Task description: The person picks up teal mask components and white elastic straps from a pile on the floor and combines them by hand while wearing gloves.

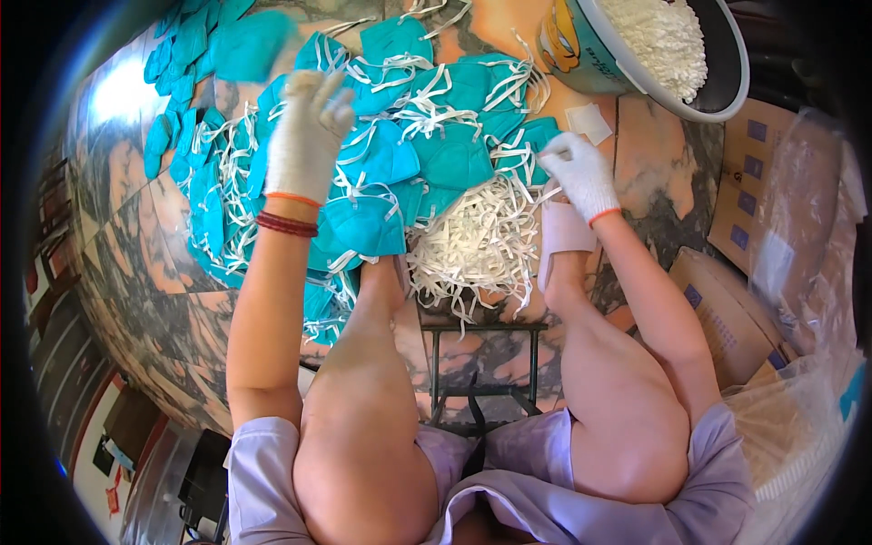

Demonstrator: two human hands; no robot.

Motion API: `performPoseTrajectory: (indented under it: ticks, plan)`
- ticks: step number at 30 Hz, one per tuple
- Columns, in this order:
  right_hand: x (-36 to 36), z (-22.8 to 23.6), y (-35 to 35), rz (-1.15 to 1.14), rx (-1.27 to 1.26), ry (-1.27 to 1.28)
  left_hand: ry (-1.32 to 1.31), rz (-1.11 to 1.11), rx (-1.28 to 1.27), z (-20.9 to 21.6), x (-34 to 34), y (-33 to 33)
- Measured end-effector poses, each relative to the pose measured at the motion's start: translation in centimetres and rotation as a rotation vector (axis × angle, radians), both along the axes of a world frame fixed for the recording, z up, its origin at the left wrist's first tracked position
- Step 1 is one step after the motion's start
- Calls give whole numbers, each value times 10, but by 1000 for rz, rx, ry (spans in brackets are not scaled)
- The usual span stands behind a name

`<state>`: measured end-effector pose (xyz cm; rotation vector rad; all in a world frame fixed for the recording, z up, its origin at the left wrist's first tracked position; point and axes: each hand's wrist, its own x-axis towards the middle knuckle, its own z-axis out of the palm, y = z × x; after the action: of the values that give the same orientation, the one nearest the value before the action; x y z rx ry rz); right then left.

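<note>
My left hand [309, 132], in a white knit glove with an orange cuff, is raised over a spread of teal face masks [454, 154] with white straps. Its fingers are slightly smeared and look apart, with nothing seen between them. Just beyond the fingertips is a motion-blurred teal mask [254, 45]; it looks separate from the hand. My right hand [581, 173], gloved the same way, is closed in a pinch above my right foot. What it holds, if anything, cannot be made out. Between my feet lies a heap of loose white straps [477, 241].
More teal masks [186, 50] lie at the far left on the marble floor [127, 209]. A bucket [590, 45] of small white pieces stands at the far right. Cardboard boxes [736, 309] and clear plastic wrap [799, 209] are on the right. A dark metal frame [486, 391] stands between my legs.
</note>
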<state>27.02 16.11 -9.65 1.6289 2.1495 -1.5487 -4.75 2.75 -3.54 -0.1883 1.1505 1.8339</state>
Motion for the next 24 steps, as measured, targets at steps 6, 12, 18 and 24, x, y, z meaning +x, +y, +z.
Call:
performPoseTrajectory:
  ticks: [6,12,18,24]
  plan:
    - [10,-39,25,192,601,-266,1776,-1285,-322,-13,80,-3]
    - [-14,-42,20,507,725,-225,1964,-1382,-480,-51,97,-11]
    - [6,-28,24,293,290,-145,1887,-1314,-489,-44,88,-6]
    - [8,41,6,284,659,66,1936,-930,-201,25,64,-10]
